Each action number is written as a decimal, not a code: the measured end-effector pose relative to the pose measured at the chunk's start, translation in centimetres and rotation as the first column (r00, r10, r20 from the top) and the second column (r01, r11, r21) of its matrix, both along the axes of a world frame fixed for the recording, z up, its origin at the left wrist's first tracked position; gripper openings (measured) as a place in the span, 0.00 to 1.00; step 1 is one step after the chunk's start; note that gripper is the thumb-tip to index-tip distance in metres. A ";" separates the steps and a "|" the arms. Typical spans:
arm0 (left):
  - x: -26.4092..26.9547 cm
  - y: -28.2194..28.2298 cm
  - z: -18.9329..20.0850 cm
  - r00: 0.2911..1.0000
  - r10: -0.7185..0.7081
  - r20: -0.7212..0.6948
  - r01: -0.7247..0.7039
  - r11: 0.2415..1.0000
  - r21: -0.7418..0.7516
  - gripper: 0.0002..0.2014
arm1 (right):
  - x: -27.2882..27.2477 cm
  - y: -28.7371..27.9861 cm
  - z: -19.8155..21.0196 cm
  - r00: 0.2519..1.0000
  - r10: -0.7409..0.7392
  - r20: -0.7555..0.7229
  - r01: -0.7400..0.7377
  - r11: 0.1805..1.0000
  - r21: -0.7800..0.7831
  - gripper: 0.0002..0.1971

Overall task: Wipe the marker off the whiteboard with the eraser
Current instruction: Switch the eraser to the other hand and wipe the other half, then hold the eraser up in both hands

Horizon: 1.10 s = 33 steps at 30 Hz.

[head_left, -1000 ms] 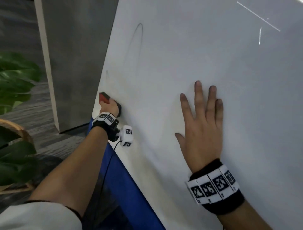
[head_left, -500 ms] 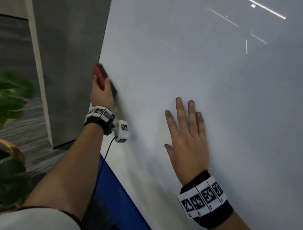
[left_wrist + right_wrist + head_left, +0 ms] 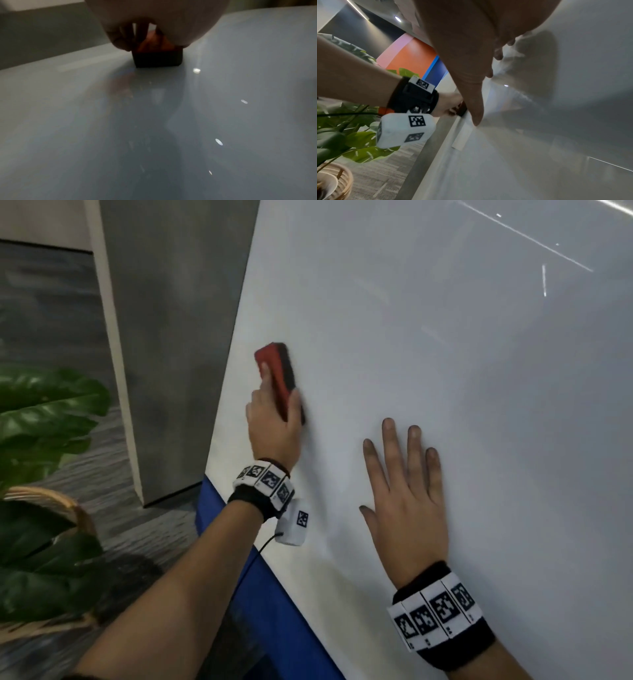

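A large whiteboard (image 3: 445,371) fills the right of the head view; I see no marker lines on it now, only light reflections. My left hand (image 3: 274,422) grips a red eraser (image 3: 275,371) with a black felt pad, and the pad is pressed flat on the board near its left edge. In the left wrist view the eraser (image 3: 157,56) sits felt-down on the board (image 3: 154,135) under my fingers. My right hand (image 3: 404,491) lies flat on the board, fingers straight and spread, to the right of and below the eraser. The right wrist view shows the right hand (image 3: 471,67) against the board.
A grey pillar (image 3: 164,354) stands just left of the whiteboard's edge. A blue panel (image 3: 274,611) runs under the board's lower edge. A leafy plant (image 3: 41,474) in a woven basket (image 3: 51,508) stands on the floor at the left.
My left hand has carried the eraser up the board's left edge and then rightward onto the board. The faint curved marker stroke seen a second ago is no longer visible. The right hand stays flat.
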State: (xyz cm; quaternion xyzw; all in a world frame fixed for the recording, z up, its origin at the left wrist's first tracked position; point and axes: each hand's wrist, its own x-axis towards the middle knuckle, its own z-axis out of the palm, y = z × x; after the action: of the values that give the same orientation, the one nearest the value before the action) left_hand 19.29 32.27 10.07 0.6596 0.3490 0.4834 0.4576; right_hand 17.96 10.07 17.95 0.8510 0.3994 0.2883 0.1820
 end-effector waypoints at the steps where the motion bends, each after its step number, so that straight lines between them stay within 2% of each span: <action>1: -0.2 -1.0 1.3 0.999 -0.026 0.020 0.023 0.991 0.128 0.32 | -0.1 -0.1 0.1 1.000 0.001 -0.006 -0.001 1.000 -0.006 0.51; 3: -0.7 -2.2 2.0 0.998 -0.054 0.009 0.048 0.944 0.327 0.32 | -0.3 -0.8 0.0 1.000 -0.001 -0.023 0.000 1.000 -0.015 0.49; 5: -1.2 -3.0 0.1 0.997 -0.076 0.002 0.071 0.935 0.348 0.32 | -0.6 -2.2 -0.4 0.999 -0.001 -0.046 0.000 1.000 -0.009 0.47; 8: -2.5 -6.1 -5.7 0.989 -0.132 -0.067 0.138 0.984 0.109 0.33 | -1.0 -4.8 -1.5 0.996 -0.008 -0.083 0.006 1.000 -0.025 0.47; 10: -3.9 -8.7 -10.8 0.964 -0.197 -0.180 0.183 0.979 -0.088 0.34 | -1.2 -6.4 -2.2 0.995 0.004 -0.096 -0.007 1.000 -0.023 0.46; 12: -6.1 -11.1 -16.0 0.881 -0.336 -0.332 0.230 0.919 -0.320 0.34 | -1.6 -7.7 -2.8 0.992 0.037 -0.117 -0.037 0.999 -0.002 0.42; 14: -8.7 -13.6 -20.7 0.726 -0.514 -0.456 0.233 0.809 -0.540 0.35 | -2.0 -9.1 -3.1 0.986 0.060 -0.154 -0.060 0.998 0.003 0.38; 15: -9.9 -15.0 -22.4 0.671 -0.574 -0.468 0.229 0.762 -0.606 0.35 | -2.3 -10.0 -3.3 0.981 0.066 -0.181 -0.068 0.998 -0.006 0.37; 16: -11.0 -16.5 -22.8 0.659 -0.605 -0.447 0.227 0.726 -0.649 0.36 | -2.6 -11.1 -3.3 0.974 0.073 -0.215 -0.078 0.997 -0.015 0.36; 17: -11.6 -18.0 -22.5 0.689 -0.598 -0.410 0.219 0.711 -0.668 0.35 | -2.9 -12.3 -3.4 0.963 0.078 -0.259 -0.086 0.996 -0.017 0.36; 20: -12.1 -23.0 -17.1 0.876 -0.418 -0.242 0.178 0.745 -0.643 0.31 | -4.4 -17.1 -3.4 0.871 0.132 -0.474 -0.109 0.991 0.075 0.35; 22: -12.1 -27.0 -10.9 0.948 -0.317 -0.034 0.246 0.798 -0.551 0.29 | -5.7 -20.8 -2.7 0.731 0.239 -0.639 -0.076 0.959 0.272 0.30; 24: -12.1 -31.2 -4.5 0.941 -0.311 0.131 0.338 0.871 -0.357 0.28 | -7.3 -24.4 -1.0 0.555 0.372 -0.745 0.081 0.866 0.493 0.26; 26: -12.0 -36.4 1.7 0.904 -0.376 0.204 0.406 0.903 -0.138 0.31 | -9.2 -28.9 2.1 0.444 0.521 -0.729 0.272 0.696 0.664 0.29; 27: -12.0 -37.3 3.9 0.894 -0.389 0.222 0.406 0.913 -0.039 0.33 | -9.8 -29.2 3.5 0.386 0.594 -0.706 0.345 0.617 0.707 0.32; 29: -12.2 -43.1 8.7 0.865 -0.463 0.192 0.438 0.884 0.162 0.35 | -11.7 -33.5 7.0 0.339 0.722 -0.604 0.442 0.444 0.779 0.35; 30: -12.6 -46.1 10.4 0.842 -0.512 0.168 0.465 0.848 0.252 0.34 | -12.6 -35.7 8.6 0.341 0.772 -0.537 0.453 0.365 0.813 0.35; 31: -13.0 -49.2 11.7 0.813 -0.561 0.155 0.493 0.805 0.329 0.32 | -13.4 -38.0 9.8 0.370 0.801 -0.471 0.452 0.288 0.844 0.34; 33: -13.9 -55.2 13.5 0.745 -0.652 0.142 0.548 0.719 0.427 0.27 | -14.5 -42.8 11.6 0.475 0.793 -0.382 0.468 0.140 0.872 0.30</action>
State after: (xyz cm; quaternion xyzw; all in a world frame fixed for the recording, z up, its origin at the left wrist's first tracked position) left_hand 5.35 -22.92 23.60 0.7329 -0.0496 0.4507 0.5072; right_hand 3.43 -32.76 29.59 0.6887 0.2543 0.0274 -0.6784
